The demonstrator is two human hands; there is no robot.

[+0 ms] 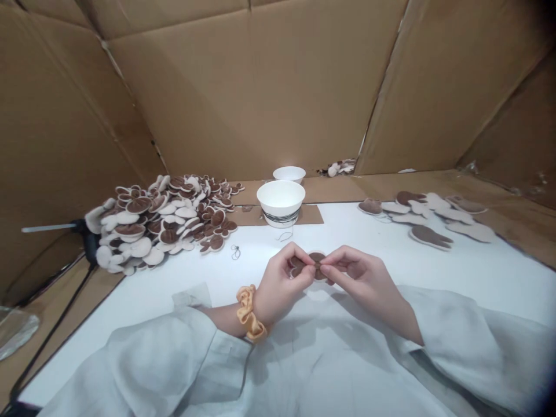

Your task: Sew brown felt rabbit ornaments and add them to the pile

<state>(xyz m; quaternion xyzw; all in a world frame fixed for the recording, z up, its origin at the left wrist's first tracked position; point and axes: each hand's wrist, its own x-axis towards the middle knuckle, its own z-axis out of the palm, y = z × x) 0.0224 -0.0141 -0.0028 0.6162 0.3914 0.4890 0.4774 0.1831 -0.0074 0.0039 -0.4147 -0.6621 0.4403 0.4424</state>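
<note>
Tall cardboard walls close in the whole station, and below them spreads the white tabletop. Over on the left, here's the big one: a heap of brown-and-cream plush pieces, tumbled on top of one another, many of them rounded and lobed. Across on the right, a far smaller spread of flat pieces, some brown side up, some pale, several overlapping.

Down to the hands, and they're both busy! The left hand pinches one side of a small brown plush piece, the right hand grips the other side, thumbs and fingertips almost meeting over it. That piece is up in front of the chest, near the table's middle. Behind it sits the front bowl, dark thread wound round its lower part, with the back bowl just beyond. Smallest of all, a little thread tangle lies beside the heap.

So how far along? One piece looks to be mid-handling, its middle hidden by the fingers, so whether it's complete I can't tell. My read: the heap is the worked lot and the spread is what's left, which would put things well advanced, but neither group is marked as finished.
</note>
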